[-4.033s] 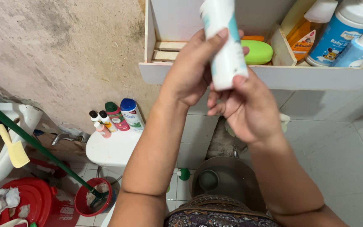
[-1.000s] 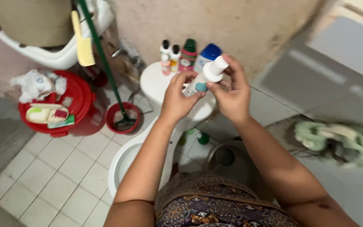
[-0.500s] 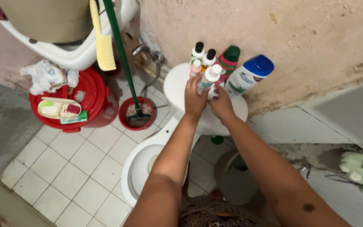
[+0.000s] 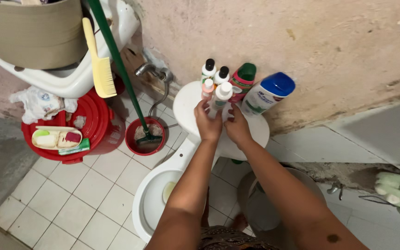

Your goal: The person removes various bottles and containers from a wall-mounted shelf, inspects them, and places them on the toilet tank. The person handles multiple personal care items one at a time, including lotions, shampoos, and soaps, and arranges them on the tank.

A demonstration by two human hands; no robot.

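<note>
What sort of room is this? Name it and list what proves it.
Most likely a home bathroom. A white toilet stands on a tiled floor, a tap juts from the wall, and both hands, left hand and right hand, set a white bottle among toiletry bottles on its tank.

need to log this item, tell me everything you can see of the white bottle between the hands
The white bottle is slim, looks plastic, has a round white cap and a teal patch on its body. It stands upright on the white toilet tank lid, just in front of the row of other bottles. The left hand and right hand both hold its lower part, hiding the base.
</note>
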